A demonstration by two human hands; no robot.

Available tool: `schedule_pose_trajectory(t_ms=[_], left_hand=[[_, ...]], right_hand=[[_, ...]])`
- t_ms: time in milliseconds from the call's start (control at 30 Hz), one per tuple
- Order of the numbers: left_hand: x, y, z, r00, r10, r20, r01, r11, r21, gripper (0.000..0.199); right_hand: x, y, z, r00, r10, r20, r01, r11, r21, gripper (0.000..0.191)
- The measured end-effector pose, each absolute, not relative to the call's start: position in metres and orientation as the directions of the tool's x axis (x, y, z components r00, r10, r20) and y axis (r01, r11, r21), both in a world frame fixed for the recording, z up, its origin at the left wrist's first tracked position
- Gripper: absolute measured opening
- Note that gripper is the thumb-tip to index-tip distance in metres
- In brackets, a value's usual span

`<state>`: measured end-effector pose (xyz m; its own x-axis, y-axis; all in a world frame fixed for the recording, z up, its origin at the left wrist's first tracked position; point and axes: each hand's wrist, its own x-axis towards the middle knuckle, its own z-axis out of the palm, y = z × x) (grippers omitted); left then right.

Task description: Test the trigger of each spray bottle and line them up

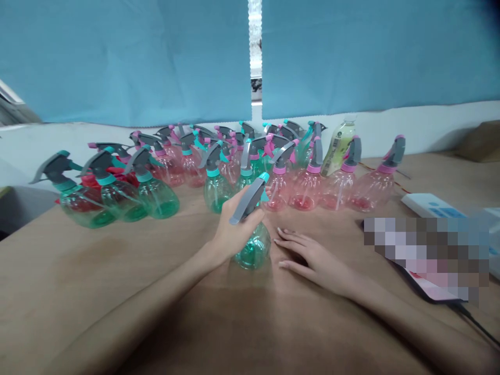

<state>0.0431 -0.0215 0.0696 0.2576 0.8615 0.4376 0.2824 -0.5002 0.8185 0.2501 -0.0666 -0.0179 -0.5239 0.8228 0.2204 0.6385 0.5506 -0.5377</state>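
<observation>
My left hand [234, 226] is wrapped round the neck of a green spray bottle [252, 250] with a grey and teal spray head, upright at the middle of the table. Just right of that bottle, my right hand [312, 255] rests low over the tabletop, fingers stretched out and holding nothing. Behind the hands stand more spray bottles: a green one [216, 195] directly behind my left hand, and pink ones [304, 192] in a row to the right. Three green bottles [160, 198] stand at the left.
Several more spray bottles [167, 164] crowd the table's back. A labelled drink bottle [339, 146] stands among them. On the right lie a phone-like device [433, 291] with a cable and a white power strip [433, 205]. A brown box [482, 143] is at the far right. Blue sheeting [136, 57] covers the wall.
</observation>
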Motion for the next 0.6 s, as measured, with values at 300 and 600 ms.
schedule_pose_trajectory(t_ms=[300, 600], left_hand=[[0.0433, -0.0226, 0.0696, 0.262, 0.864, 0.43, 0.273, -0.493, 0.826, 0.016], [0.0443, -0.021, 0.069, 0.256, 0.85, 0.46, 0.249, -0.518, 0.818, 0.032]], right_hand=[[0.2503, -0.067, -0.0181, -0.52, 0.822, 0.232, 0.641, 0.555, -0.531, 0.054], [0.2504, -0.066, -0.018, -0.528, 0.821, 0.219, 0.649, 0.555, -0.52, 0.055]])
